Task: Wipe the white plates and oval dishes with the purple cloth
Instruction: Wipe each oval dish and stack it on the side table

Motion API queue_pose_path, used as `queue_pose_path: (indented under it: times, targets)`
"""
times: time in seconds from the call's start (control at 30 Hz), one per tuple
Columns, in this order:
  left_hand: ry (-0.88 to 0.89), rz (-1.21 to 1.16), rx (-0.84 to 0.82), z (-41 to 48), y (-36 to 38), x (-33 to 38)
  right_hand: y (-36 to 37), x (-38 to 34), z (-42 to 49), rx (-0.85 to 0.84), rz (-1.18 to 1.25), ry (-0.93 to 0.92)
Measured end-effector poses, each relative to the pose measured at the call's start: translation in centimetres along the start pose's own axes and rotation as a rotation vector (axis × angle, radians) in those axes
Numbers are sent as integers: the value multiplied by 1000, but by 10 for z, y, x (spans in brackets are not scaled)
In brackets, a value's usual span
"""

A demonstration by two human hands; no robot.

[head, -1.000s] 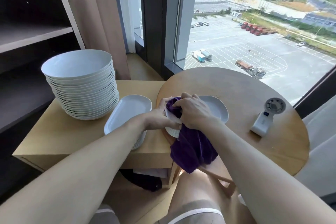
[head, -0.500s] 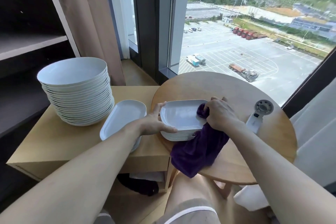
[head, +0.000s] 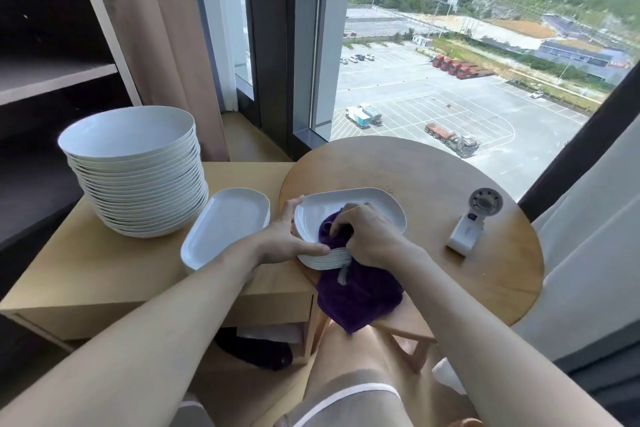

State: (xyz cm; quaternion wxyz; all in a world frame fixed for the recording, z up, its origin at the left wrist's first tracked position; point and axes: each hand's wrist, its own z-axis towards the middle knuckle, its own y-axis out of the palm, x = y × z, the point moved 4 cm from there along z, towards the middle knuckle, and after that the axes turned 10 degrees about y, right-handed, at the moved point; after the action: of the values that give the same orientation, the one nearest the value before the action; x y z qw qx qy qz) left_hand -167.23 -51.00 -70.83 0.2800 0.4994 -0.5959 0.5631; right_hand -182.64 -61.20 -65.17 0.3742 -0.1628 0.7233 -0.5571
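The purple cloth (head: 349, 274) is bunched under the right hand (head: 370, 236), pressed into the top oval dish (head: 363, 208) of a stack on the round surface (head: 450, 288), while the left hand (head: 287, 243) grips that dish's left rim, left of it a second oval-dish stack (head: 225, 225).

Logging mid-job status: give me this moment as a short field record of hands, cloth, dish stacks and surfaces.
left hand: left hand grips the near-left edge of the dish stack
right hand: right hand presses the purple cloth into the top dish
cloth: bunched in the dish, the rest hanging over the table edge
stack location: round table, near its left edge
other dishes: oval dish pile and tall stack of round plates on the square side table
other item: white handheld fan on the round table, to the right
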Motion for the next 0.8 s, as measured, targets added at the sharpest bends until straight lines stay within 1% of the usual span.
queue_pose_path:
  times: [0.13, 0.3, 0.37, 0.47, 0.63, 0.8]
  targets:
    - [9, 7, -19, 3, -5, -1, 11, -25, 12, -34, 106, -36]
    - [12, 13, -29, 3, -5, -1, 10, -34, 25, -36, 72, -40]
    - [19, 19, -30, 2, -3, -1, 7, -34, 30, 3, 37, -38]
    - [30, -1, -25, 1, -3, 0, 1, -27, 39, 86, -30, 27]
    - [39, 12, 2, 1, -3, -2, -3, -3, 49, 207, -71, 118]
    - [47, 39, 13, 2, -3, -5, -11, 26, 58, 254, -154, 179]
